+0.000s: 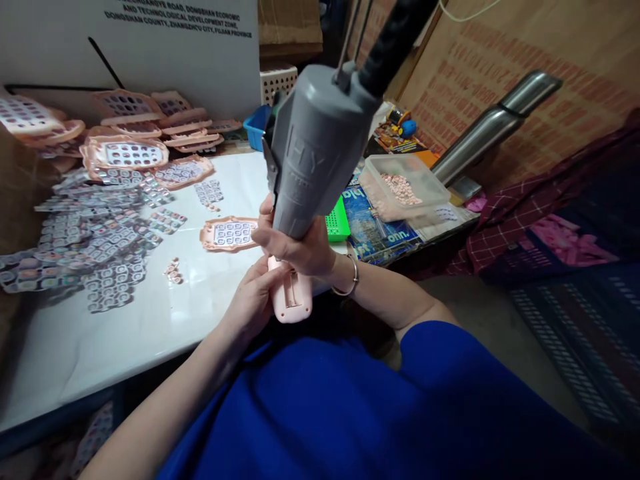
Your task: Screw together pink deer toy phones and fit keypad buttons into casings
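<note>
Left hand (253, 297): pinches the shell (294, 316) by its side, under the tool (315, 147).
Right hand (317, 250): wraps the tool's lower end.
Risk: a loose pinch or tilted tool could slip, scratching the shell.
Shell: smooth pink plastic, rounded end, sunken slot.
Tool: matt grey, tapered.

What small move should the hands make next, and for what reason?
Probably, the left hand should steady the pink case before the tool moves: the right hand holds the tool over the case's far end, with its tip hidden.
</note>
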The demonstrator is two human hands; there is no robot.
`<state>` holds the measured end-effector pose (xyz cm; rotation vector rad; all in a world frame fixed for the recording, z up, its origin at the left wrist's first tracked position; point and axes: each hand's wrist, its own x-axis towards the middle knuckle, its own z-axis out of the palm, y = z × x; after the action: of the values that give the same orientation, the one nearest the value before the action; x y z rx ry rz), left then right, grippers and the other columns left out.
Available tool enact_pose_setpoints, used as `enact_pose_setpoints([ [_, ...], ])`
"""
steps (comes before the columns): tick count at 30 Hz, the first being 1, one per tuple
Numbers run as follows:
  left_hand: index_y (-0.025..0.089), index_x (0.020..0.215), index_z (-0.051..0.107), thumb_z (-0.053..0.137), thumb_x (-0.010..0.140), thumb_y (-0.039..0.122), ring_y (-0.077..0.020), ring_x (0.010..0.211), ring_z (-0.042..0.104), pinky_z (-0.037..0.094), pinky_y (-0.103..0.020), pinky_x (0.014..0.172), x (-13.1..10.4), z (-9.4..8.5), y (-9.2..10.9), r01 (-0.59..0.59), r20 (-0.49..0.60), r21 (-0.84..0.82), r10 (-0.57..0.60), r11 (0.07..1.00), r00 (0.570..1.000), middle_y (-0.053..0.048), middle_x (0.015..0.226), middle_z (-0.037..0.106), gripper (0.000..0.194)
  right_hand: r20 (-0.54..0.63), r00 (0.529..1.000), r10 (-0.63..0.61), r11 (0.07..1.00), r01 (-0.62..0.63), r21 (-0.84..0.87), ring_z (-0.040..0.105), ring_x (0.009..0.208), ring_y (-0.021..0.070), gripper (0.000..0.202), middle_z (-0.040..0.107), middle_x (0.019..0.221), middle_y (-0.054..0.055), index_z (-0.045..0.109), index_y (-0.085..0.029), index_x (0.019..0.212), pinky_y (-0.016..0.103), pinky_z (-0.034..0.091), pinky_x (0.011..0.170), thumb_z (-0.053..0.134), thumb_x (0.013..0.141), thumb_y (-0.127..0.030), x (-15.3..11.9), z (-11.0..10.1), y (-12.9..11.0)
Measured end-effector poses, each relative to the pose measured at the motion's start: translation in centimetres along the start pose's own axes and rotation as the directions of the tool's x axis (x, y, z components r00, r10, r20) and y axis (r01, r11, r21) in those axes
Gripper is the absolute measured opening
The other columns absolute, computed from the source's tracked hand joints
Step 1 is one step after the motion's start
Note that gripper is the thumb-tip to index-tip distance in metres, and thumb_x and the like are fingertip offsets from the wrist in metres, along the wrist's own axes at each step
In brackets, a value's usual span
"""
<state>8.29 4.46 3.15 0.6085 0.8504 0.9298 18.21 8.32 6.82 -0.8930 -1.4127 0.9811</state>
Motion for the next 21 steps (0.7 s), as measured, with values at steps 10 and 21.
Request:
enact_pose_setpoints([
  [10, 0.014, 0.099, 0.065, 0.083, 0.065, 0.026, -0.0169, 0.070, 0.067, 0.053, -0.024, 0.065, -3.0, -0.5, -0.6, 0.227, 0.056, 0.065, -0.231, 0.972, 0.971, -0.007, 0.087, 0.074, 0.041, -0.220, 0.947, -0.232, 0.967, 0.249, 0.051, 0.045, 0.042, 0.0084, 0.042, 0.051, 0.055, -0.010, 0.056, -0.025, 0.099, 0.025, 0.040, 0.042, 0.073, 0.071, -0.051, 2.2, -5.8, -1.3],
  [21, 0.015, 0.109, 0.068, 0.078, 0.071, 0.022, -0.0271, 0.096, 0.071, 0.058, -0.034, 0.083, -3.8, -0.6, -0.2, 0.325, 0.124, -0.063, -0.316, 0.944, 0.941, -0.013, 0.105, 0.075, 0.040, -0.346, 0.927, -0.146, 0.988, 0.117, -0.102, 0.050, 0.048, 0.0099, 0.040, 0.052, 0.059, -0.008, 0.057, -0.025, 0.099, 0.029, 0.051, 0.054, 0.070, 0.075, -0.055, 3.2, -8.4, 3.1],
])
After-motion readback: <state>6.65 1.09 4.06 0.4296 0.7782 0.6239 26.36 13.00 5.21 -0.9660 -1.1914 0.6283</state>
